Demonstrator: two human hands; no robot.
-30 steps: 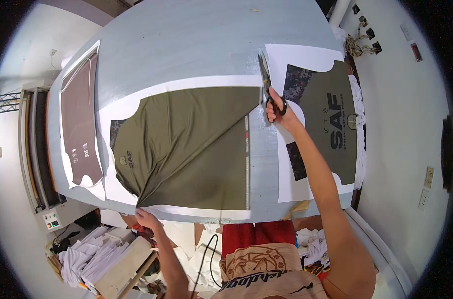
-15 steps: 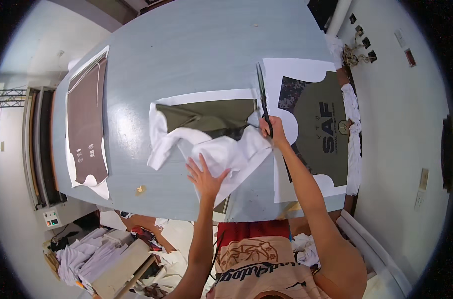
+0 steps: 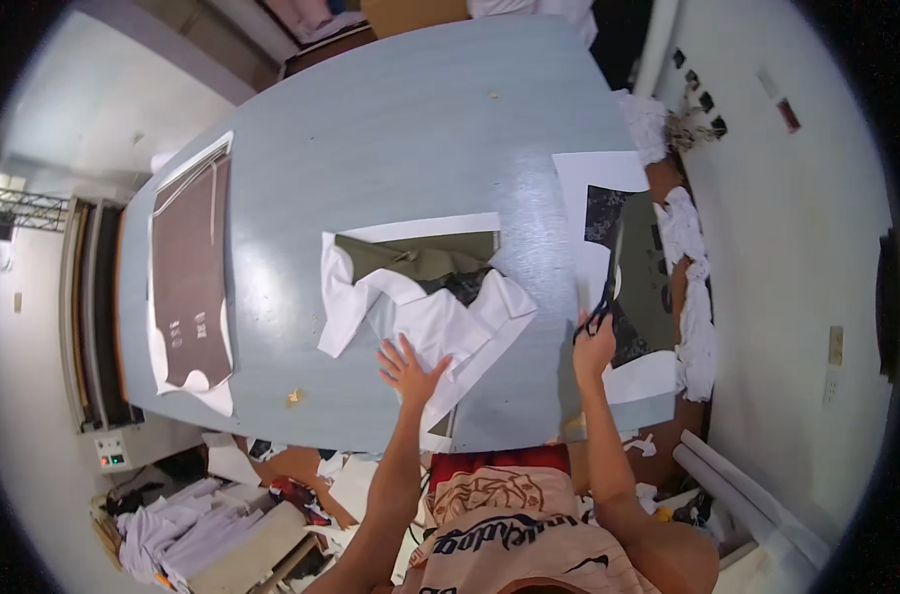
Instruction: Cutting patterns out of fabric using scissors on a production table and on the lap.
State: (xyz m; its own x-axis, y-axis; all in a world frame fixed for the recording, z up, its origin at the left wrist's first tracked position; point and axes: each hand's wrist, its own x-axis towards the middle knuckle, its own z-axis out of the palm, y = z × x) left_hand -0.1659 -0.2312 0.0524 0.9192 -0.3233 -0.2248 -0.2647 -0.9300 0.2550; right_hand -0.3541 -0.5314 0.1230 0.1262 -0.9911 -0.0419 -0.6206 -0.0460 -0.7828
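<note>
My left hand [image 3: 410, 371] lies with fingers spread on the near edge of a bunched fabric panel [image 3: 445, 327]. Its white back is folded over, while olive green and dark camouflage print show beyond. My right hand [image 3: 595, 346] is closed around the black handles of a pair of scissors [image 3: 608, 287]. The blades point away from me, over a second printed panel [image 3: 648, 287] at the right. This one is dark green and camouflage with a white border, and its right side reaches the table's edge.
A brown printed panel [image 3: 188, 277] with white margins lies at the left of the blue-grey table [image 3: 390, 129]. White cloth [image 3: 697, 297] is bunched along the right side. Cloth scraps and a white fabric pile [image 3: 188, 530] lie below the near edge.
My right hand and the scissors have moved right, away from the bunched panel. The right panel has shifted toward the table's edge, and its large lettering no longer shows. My left hand stays on the fabric.
</note>
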